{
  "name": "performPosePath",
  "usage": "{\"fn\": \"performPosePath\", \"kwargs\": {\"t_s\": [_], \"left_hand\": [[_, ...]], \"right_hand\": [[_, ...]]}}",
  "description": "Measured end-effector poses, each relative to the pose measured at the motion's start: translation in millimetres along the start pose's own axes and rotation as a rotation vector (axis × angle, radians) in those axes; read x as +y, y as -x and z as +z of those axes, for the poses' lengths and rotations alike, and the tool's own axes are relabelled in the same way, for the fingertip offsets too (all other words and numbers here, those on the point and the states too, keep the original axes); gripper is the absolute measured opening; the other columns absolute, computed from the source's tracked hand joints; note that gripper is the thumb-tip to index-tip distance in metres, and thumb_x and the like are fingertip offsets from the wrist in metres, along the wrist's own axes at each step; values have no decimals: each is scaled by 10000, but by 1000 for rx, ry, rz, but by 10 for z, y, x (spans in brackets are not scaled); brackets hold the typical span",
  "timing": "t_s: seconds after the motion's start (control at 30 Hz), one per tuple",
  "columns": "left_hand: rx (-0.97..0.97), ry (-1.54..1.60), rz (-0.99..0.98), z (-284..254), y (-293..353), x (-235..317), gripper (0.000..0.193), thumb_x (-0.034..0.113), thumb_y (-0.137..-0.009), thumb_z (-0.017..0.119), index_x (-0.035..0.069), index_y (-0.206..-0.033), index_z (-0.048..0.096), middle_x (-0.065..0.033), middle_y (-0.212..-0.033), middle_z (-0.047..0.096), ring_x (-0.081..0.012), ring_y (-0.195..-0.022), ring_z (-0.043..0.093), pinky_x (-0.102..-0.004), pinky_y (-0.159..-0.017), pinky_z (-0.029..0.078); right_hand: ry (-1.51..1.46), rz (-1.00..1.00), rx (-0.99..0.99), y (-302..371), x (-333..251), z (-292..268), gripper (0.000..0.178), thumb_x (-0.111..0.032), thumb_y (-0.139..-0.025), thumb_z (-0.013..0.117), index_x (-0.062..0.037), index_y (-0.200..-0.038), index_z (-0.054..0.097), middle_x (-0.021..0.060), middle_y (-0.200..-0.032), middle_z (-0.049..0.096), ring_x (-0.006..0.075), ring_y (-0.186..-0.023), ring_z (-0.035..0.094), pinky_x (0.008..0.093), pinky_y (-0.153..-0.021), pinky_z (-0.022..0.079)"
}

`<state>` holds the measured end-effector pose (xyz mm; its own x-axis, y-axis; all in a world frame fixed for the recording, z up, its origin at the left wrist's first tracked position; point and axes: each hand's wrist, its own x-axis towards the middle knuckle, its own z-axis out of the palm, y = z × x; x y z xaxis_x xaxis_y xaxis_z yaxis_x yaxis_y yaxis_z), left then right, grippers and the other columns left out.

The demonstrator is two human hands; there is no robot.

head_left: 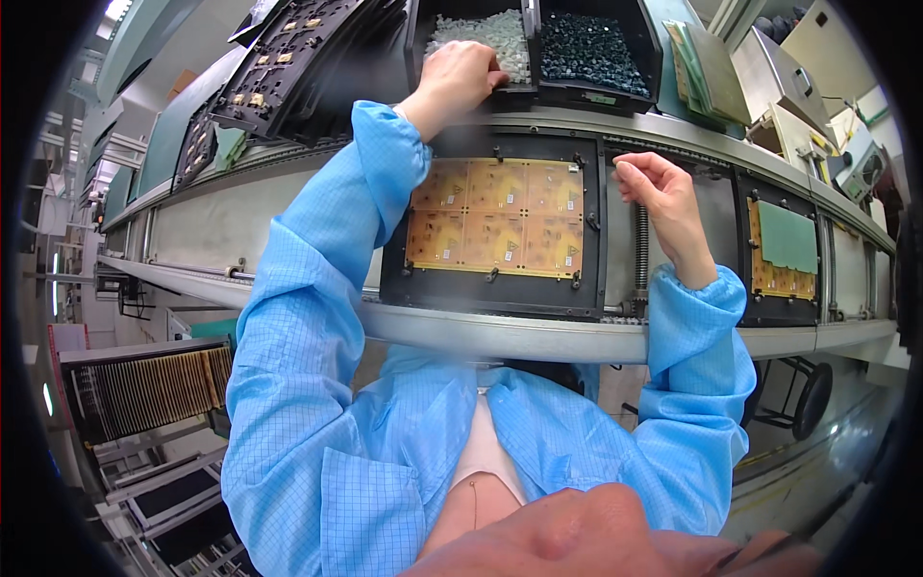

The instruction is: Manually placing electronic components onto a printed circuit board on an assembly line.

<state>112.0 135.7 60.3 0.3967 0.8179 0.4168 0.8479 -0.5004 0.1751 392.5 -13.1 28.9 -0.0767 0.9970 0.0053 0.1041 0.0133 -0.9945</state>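
My left hand [460, 82] reaches over the front of a black bin holding small whitish parts [500, 37]. Its fingers are curled down at the parts, and whatever they grip is hidden. Over the conveyor, my right hand [663, 197] is raised with thumb and forefinger brought together; anything between them is too small to make out. Between my forearms lies a yellow-orange circuit board panel [495, 216], divided into several sections. It sits flat in a black carrier frame [442, 287] with small clamps round its edge.
Beside the white parts is a bin of dark teal parts [596, 53]. Black trays [288, 58] stand at the far left. Green sheets [707, 72] lean at the back right. A second carrier [781, 306] holds a board under a green sheet [788, 238]. A metal rail [510, 332] runs along the front.
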Motion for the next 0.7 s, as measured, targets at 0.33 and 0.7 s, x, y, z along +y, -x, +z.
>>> {"fn": "performPosePath", "kwargs": {"t_s": [0.33,0.7], "left_hand": [[-124,179,31,30,-66,-71,135,186,-823,714,89,-913,741,-94,-850,733,-259,-813,708,-359,-756,554],[-31,580,25,-36,-28,196,177,99,-864,654,13,-1007,710,-166,-816,716,-252,-739,708,-332,-675,545]], "right_hand": [[-220,98,-111,-45,293,-44,200,-129,-940,676,-7,-1097,696,44,-934,701,74,-794,619,199,-730,501],[404,-132,169,-16,566,24,144,-123,-878,742,-24,-981,759,-24,-808,535,49,-706,477,204,-631,389]]}}
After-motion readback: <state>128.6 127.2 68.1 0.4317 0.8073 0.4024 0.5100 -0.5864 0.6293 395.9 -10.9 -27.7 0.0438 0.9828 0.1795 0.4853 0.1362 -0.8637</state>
